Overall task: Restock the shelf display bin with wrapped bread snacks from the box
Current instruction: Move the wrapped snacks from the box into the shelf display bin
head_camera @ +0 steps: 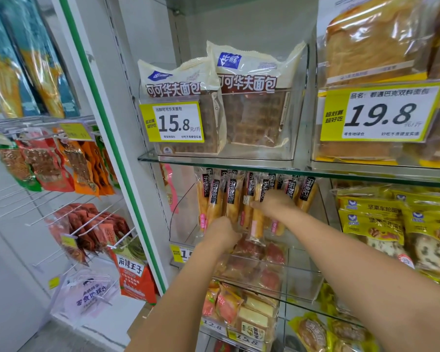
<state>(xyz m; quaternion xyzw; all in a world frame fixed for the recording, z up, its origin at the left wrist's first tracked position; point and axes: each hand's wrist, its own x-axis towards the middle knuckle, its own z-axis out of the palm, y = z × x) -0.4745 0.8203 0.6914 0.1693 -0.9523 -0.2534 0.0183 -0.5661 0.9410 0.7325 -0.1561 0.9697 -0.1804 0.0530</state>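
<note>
A clear plastic display bin (182, 212) stands on the middle glass shelf. Inside it, several wrapped bread sticks (233, 199) with black labels stand upright in a row. My left hand (220, 231) reaches into the bin at the lower ends of the left packs, its fingers curled round them. My right hand (274, 203) lies against the middle packs, fingers pointing left and pressing on the wrappers. The box is not in view.
Above, a glass shelf (214, 160) carries cocoa waffle bread packs (249, 97) and a 15.8 price tag (174, 123). Yellow nut-bread bags (381, 219) lie to the right. Lower shelves hold more wrapped snacks (239, 308). Hanging snack packs (51, 163) fill hooks on the left.
</note>
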